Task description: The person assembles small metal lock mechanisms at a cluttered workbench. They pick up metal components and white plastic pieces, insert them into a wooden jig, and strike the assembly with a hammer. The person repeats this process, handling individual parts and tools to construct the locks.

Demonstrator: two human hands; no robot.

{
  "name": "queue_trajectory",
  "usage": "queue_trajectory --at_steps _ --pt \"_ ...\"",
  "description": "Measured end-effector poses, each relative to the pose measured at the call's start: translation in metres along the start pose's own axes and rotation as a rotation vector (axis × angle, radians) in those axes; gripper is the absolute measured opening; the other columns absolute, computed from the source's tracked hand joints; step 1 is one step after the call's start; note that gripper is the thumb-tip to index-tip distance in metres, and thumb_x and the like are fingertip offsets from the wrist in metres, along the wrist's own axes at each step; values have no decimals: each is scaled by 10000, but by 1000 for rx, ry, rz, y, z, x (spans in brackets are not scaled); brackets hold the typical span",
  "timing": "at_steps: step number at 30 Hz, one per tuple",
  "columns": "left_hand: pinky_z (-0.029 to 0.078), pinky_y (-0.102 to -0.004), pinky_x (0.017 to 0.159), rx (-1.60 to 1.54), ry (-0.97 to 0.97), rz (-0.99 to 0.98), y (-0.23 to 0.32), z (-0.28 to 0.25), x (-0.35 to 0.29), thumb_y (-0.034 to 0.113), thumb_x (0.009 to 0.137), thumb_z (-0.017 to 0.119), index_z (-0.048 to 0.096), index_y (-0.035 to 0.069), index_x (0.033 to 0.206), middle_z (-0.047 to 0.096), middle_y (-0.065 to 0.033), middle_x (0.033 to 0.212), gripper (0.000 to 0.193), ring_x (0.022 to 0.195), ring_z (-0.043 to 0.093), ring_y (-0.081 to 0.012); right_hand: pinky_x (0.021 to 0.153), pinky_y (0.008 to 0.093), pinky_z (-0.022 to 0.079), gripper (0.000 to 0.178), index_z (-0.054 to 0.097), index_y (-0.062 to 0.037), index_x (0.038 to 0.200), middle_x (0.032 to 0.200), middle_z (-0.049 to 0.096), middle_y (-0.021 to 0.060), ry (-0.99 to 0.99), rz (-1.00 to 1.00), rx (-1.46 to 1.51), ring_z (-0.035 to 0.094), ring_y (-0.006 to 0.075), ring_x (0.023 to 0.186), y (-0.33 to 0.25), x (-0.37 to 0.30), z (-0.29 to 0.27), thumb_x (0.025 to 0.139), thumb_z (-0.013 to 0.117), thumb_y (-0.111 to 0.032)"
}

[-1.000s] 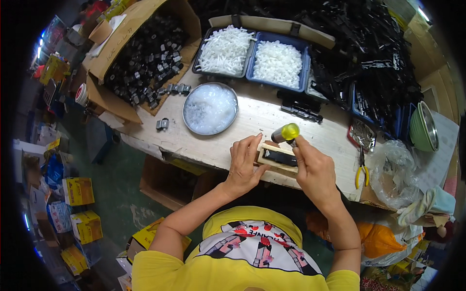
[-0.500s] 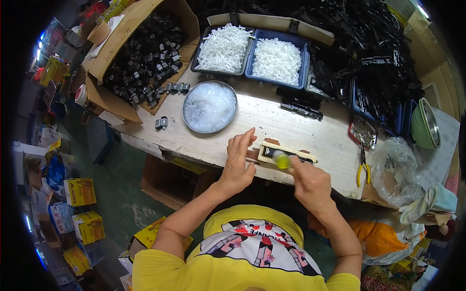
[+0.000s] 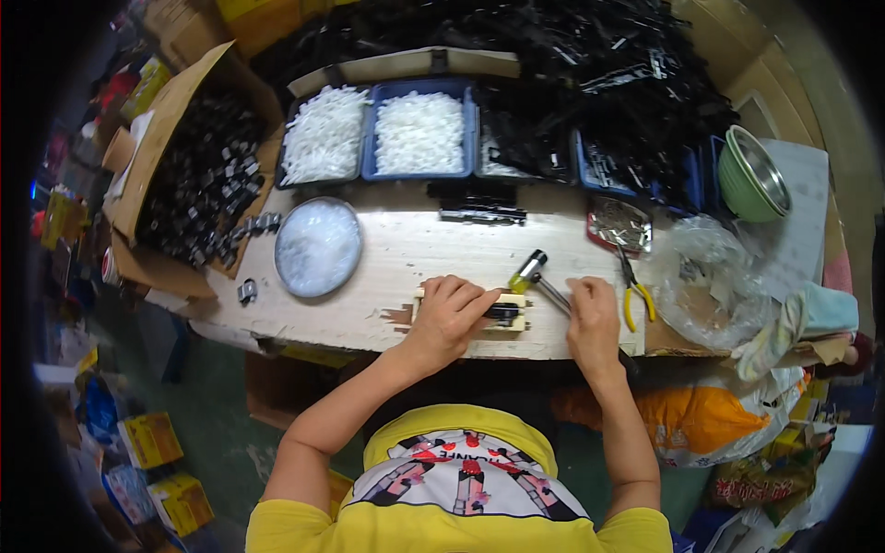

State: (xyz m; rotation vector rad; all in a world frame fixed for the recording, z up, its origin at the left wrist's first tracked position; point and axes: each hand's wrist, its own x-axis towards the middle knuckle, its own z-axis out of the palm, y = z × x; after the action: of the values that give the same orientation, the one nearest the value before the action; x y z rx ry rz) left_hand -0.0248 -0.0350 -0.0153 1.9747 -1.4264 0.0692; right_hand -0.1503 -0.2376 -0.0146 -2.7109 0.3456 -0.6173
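My left hand [image 3: 452, 318] presses down on a small wooden block [image 3: 518, 318] near the bench's front edge, fingers over a black part [image 3: 502, 313] seated in it. My right hand [image 3: 595, 318] grips the handle of a small hammer [image 3: 530, 269]. Its yellow and black head hangs just above and behind the right end of the block. The worn white wooden benchtop [image 3: 406, 253] carries it all.
A round metal dish of white bits [image 3: 318, 247] sits left of the block. Behind are two blue trays of white parts [image 3: 419, 134], a cardboard box of black parts [image 3: 198, 175] and a heap of black parts [image 3: 608, 83]. Yellow-handled pliers [image 3: 636, 300], a clear bag [image 3: 710, 276] and a green bowl [image 3: 751, 175] lie right.
The hammer came down onto the block half a second ago and has now lifted off it, back and to the right. My left hand stayed on the block.
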Motion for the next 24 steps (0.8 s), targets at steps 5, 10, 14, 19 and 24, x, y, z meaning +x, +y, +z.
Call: queue_trajectory --at_steps 5,10,14,19,24 --pt "475 -343 723 -421 140 -193 -5 -24 13 4 807 555 527 7 1155 568 -130 971 349 839 578 -244 803 435 384 207 542 17 911 950 529 159 91 164 -348 483 330 921 50 -2 -31 733 581 -80" --pt "532 -348 700 -1469 333 -824 -2 -41 20 68 883 436 384 29 1262 566 -141 979 384 835 597 -219 756 454 372 163 514 -15 825 927 523 144 92 111 -587 473 315 870 81 -13 -18 755 555 -156" --pt "520 -269 580 -1359 221 -914 11 -39 10 141 907 475 382 63 1246 568 -92 917 361 729 586 -142 730 417 361 142 475 14 826 860 505 162 56 196 -270 465 324 825 55 -7 -29 795 543 -107" --pt "462 -199 558 -1169 112 -796 20 -31 -11 164 914 515 477 58 1171 558 -32 799 280 668 546 -78 660 373 417 146 511 39 823 846 517 174 -86 2 319 512 326 764 -38 2 -36 777 612 -55" --pt "450 -186 548 -1028 112 -698 27 -32 -23 154 914 515 499 35 1160 558 -22 776 273 632 528 -61 710 391 423 158 525 53 828 909 537 182 -266 -120 447 504 346 819 -75 3 -23 748 639 -23"
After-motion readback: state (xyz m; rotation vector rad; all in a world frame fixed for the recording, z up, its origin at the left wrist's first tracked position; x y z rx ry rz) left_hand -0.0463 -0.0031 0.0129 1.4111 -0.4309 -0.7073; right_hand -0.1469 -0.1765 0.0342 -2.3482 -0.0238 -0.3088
